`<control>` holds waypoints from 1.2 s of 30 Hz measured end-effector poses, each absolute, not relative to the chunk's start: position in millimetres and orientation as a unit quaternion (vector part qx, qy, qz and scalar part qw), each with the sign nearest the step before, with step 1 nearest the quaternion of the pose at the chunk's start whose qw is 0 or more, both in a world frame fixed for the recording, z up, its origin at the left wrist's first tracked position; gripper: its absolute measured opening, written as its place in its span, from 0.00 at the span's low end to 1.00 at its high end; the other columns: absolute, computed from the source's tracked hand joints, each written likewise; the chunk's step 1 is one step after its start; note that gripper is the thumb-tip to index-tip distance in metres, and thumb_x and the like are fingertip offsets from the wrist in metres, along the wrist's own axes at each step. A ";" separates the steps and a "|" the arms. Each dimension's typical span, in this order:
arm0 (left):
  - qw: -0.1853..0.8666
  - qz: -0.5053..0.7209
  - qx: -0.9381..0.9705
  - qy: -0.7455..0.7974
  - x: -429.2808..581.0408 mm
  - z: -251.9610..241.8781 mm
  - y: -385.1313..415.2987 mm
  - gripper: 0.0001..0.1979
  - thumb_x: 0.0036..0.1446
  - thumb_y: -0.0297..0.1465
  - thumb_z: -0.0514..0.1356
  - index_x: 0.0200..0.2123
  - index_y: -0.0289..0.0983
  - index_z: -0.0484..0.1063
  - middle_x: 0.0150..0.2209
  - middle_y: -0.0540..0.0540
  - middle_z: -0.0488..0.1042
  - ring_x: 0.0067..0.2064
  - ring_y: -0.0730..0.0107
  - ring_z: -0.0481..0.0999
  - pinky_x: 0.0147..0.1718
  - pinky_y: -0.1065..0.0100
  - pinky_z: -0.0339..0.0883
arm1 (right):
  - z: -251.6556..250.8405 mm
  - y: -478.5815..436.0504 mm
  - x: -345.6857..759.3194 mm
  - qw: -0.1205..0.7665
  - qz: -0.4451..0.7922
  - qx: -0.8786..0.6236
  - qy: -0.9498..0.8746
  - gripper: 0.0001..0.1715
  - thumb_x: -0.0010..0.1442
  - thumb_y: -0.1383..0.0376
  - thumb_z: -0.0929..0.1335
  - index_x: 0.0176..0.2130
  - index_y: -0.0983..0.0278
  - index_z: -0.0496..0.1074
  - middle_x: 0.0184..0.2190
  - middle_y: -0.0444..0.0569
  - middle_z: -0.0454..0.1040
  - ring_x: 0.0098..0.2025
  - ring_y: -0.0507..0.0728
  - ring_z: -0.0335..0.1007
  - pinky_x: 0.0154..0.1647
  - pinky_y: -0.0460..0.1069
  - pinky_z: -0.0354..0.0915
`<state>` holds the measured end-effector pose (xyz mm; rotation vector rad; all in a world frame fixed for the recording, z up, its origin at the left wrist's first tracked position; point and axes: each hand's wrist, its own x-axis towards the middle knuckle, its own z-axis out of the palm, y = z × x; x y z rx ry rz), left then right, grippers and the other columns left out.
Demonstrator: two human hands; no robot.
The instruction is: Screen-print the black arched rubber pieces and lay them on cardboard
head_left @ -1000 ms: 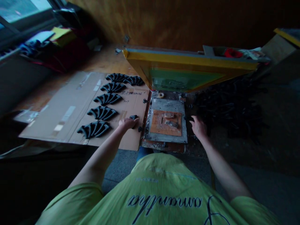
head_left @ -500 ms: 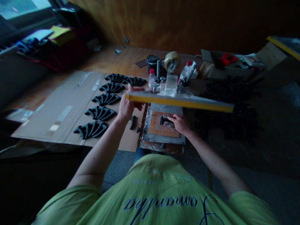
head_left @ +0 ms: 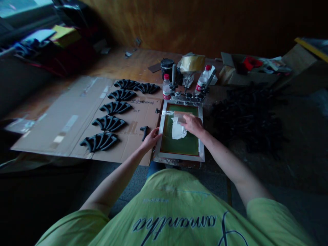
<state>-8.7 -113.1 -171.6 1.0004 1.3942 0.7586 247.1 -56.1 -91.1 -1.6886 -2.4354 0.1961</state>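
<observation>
A screen printing frame (head_left: 201, 143) with silver edges and green mesh lies flat in front of me. My left hand (head_left: 152, 137) grips its left edge, fingers closed at the rim. With my right hand (head_left: 194, 125) I hold a squeegee (head_left: 180, 117), its blade on the mesh at the upper end of a patch of white ink (head_left: 178, 132). The hinge clamp (head_left: 188, 98) stands at the frame's far end. One black curved handle-like part (head_left: 145, 132) lies on the cardboard beside my left hand. Whatever is under the screen is hidden.
Fanned rows of black parts (head_left: 99, 141) lie on the cardboard sheet (head_left: 61, 119) at left. A dark heap of similar parts (head_left: 248, 119) is at right. Behind stand two red-capped bottles (head_left: 166, 89), a black tub (head_left: 167, 66), a tape roll (head_left: 192, 64) and an open carton (head_left: 256, 80).
The raised screen has come down flat, covering the wooden jig. My left hand moved down along its edge; my right hand left the black part on the jig and now holds the squeegee.
</observation>
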 end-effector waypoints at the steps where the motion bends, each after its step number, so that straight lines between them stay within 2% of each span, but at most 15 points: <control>1: 0.595 0.321 0.434 0.596 -9.9 -173.7 -112.4 0.35 0.51 0.43 0.67 0.61 0.39 0.67 0.28 0.52 0.73 0.22 0.76 0.67 0.19 0.76 0.56 | -94.3 -66.3 248.1 0.074 0.069 -0.546 -0.832 0.08 0.62 0.64 0.69 0.42 0.64 0.76 0.40 0.56 0.77 0.44 0.63 0.70 0.45 0.54 0.62; 4: 0.600 0.314 0.439 0.591 -11.8 -177.3 -112.3 0.35 0.52 0.44 0.67 0.61 0.40 0.66 0.30 0.51 0.74 0.24 0.76 0.68 0.19 0.76 0.58 | -99.7 -92.3 262.7 0.052 0.073 -0.443 -0.892 0.11 0.63 0.71 0.64 0.39 0.64 0.76 0.38 0.55 0.78 0.45 0.61 0.69 0.45 0.52 0.60; 6: 0.603 0.317 0.433 0.591 -11.4 -177.2 -112.6 0.35 0.51 0.44 0.67 0.61 0.40 0.67 0.31 0.50 0.74 0.25 0.75 0.70 0.20 0.76 0.59 | -97.9 -98.1 273.5 0.041 0.089 -0.381 -0.919 0.12 0.60 0.74 0.64 0.38 0.64 0.77 0.38 0.53 0.78 0.45 0.60 0.69 0.44 0.51 0.59; 10: 0.607 0.324 0.428 0.586 -9.3 -171.8 -112.9 0.34 0.52 0.43 0.67 0.61 0.39 0.67 0.30 0.51 0.73 0.23 0.75 0.69 0.19 0.75 0.59 | -92.9 -87.7 277.6 0.047 0.106 -0.383 -0.916 0.03 0.59 0.68 0.70 0.35 0.62 0.76 0.35 0.50 0.77 0.42 0.59 0.69 0.43 0.51 0.58; 13: 0.609 0.330 0.424 0.584 -8.1 -165.2 -114.4 0.34 0.52 0.42 0.66 0.61 0.37 0.67 0.28 0.51 0.73 0.23 0.76 0.68 0.18 0.75 0.58 | -101.4 -89.4 269.7 0.094 0.072 -0.441 -0.890 0.08 0.62 0.69 0.67 0.38 0.63 0.77 0.37 0.52 0.78 0.44 0.61 0.69 0.45 0.52 0.59; 16: 0.609 0.331 0.421 0.585 -6.8 -159.3 -117.2 0.35 0.51 0.42 0.67 0.61 0.36 0.67 0.28 0.51 0.73 0.23 0.76 0.68 0.19 0.75 0.59 | -113.6 -104.9 266.6 0.108 0.081 -0.427 -0.894 0.12 0.63 0.72 0.64 0.40 0.64 0.77 0.40 0.54 0.78 0.45 0.61 0.69 0.47 0.52 0.61; 20: 0.615 0.333 0.413 0.583 -6.6 -150.5 -119.0 0.39 0.48 0.43 0.69 0.62 0.36 0.66 0.25 0.53 0.70 0.22 0.76 0.68 0.19 0.76 0.59 | -107.3 -103.1 265.0 0.122 0.111 -0.449 -0.878 0.07 0.63 0.63 0.69 0.40 0.62 0.77 0.37 0.50 0.79 0.43 0.60 0.73 0.43 0.51 0.63; 22: 0.623 0.331 0.417 0.573 -8.7 -141.1 -118.4 0.42 0.48 0.43 0.69 0.64 0.36 0.63 0.24 0.54 0.69 0.21 0.77 0.66 0.18 0.76 0.58 | -93.4 -83.7 261.2 0.156 0.106 -0.502 -0.844 0.15 0.61 0.60 0.72 0.47 0.59 0.76 0.41 0.49 0.79 0.44 0.60 0.74 0.43 0.51 0.64; 24: 0.627 0.328 0.431 0.560 -11.8 -126.1 -117.2 0.44 0.48 0.43 0.70 0.66 0.38 0.61 0.23 0.55 0.69 0.20 0.77 0.64 0.17 0.76 0.56 | -76.8 -56.5 262.1 0.199 0.093 -0.546 -0.808 0.28 0.58 0.60 0.74 0.58 0.57 0.71 0.46 0.49 0.79 0.45 0.61 0.74 0.44 0.52 0.66; 25: 0.627 0.332 0.438 0.553 -13.1 -116.5 -116.2 0.43 0.49 0.43 0.70 0.66 0.40 0.62 0.23 0.55 0.69 0.19 0.78 0.64 0.16 0.76 0.56 | -68.7 -42.2 267.1 0.221 0.084 -0.562 -0.793 0.33 0.58 0.59 0.74 0.61 0.57 0.68 0.47 0.50 0.78 0.45 0.61 0.74 0.45 0.52 0.66; 27: 0.618 0.362 0.442 0.540 -13.3 -94.0 -112.6 0.35 0.52 0.46 0.68 0.61 0.41 0.68 0.24 0.53 0.71 0.20 0.76 0.67 0.17 0.76 0.58 | -56.0 -16.2 289.0 0.275 0.067 -0.588 -0.758 0.34 0.60 0.56 0.72 0.63 0.59 0.66 0.45 0.51 0.78 0.43 0.61 0.74 0.45 0.54 0.67; 29: 0.602 0.420 0.435 0.521 -9.3 -68.5 -104.7 0.27 0.57 0.51 0.62 0.53 0.40 0.75 0.27 0.50 0.74 0.23 0.73 0.72 0.19 0.74 0.62 | -51.8 0.9 322.2 0.333 0.052 -0.619 -0.709 0.27 0.65 0.53 0.67 0.59 0.62 0.69 0.41 0.52 0.78 0.41 0.60 0.73 0.45 0.54 0.67; 31: 0.586 0.484 0.431 0.487 -1.2 -41.9 -90.4 0.27 0.61 0.54 0.55 0.48 0.40 0.76 0.32 0.46 0.78 0.30 0.68 0.77 0.24 0.71 0.69 | -59.2 4.5 353.0 0.360 0.049 -0.667 -0.650 0.23 0.68 0.52 0.63 0.52 0.65 0.73 0.36 0.52 0.78 0.38 0.59 0.73 0.43 0.53 0.66; 33: 0.580 0.527 0.434 0.443 8.6 -16.5 -69.7 0.27 0.62 0.54 0.53 0.51 0.40 0.74 0.37 0.44 0.80 0.37 0.65 0.80 0.30 0.68 0.75 | -78.2 -7.2 366.9 0.325 0.073 -0.713 -0.617 0.22 0.68 0.52 0.62 0.43 0.65 0.75 0.33 0.52 0.77 0.36 0.58 0.72 0.40 0.52 0.66; 36: 0.577 0.557 0.436 0.409 21.0 9.2 -36.3 0.29 0.64 0.54 0.51 0.56 0.40 0.69 0.40 0.43 0.81 0.43 0.63 0.81 0.35 0.66 0.77 | -117.1 -44.2 347.8 0.201 0.137 -0.700 -0.671 0.20 0.65 0.51 0.66 0.35 0.64 0.74 0.33 0.52 0.77 0.37 0.58 0.72 0.41 0.51 0.66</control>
